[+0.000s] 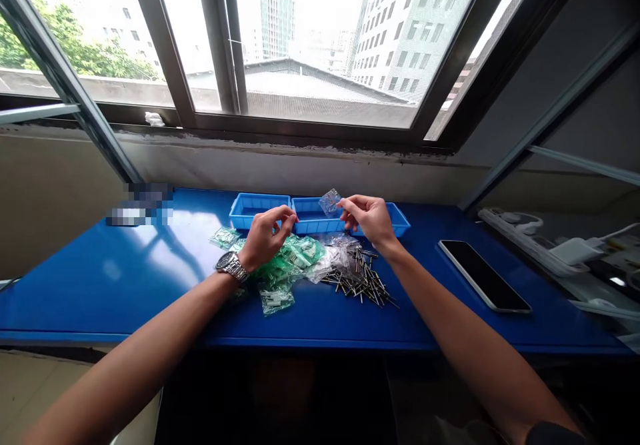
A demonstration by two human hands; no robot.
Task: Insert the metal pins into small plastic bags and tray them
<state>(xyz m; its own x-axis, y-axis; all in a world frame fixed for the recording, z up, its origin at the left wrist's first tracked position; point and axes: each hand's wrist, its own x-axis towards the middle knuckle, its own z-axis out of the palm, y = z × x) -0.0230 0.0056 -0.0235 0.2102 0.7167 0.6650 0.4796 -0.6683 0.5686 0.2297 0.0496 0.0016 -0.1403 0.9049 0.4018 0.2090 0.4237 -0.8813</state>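
My right hand (369, 218) pinches a small clear plastic bag (330, 202) by its edge, above the right blue bin (403, 222). My left hand (269, 235), with a metal watch at the wrist, is closed in a pinch in front of the bins; whatever its fingertips hold is too small to make out. Beneath the hands lies a heap of green-tinted plastic packets (287, 258) with small parts inside. Beside it are clear plastic bags (337, 258) and a pile of thin dark and metallic pins (365, 282).
Another blue bin (260, 205) stands at the left of the first, along the back of the blue table (320, 318). A phone (483, 275) lies on the right, near a power strip with a white charger (575, 252). Metal frame posts rise at both sides before the window.
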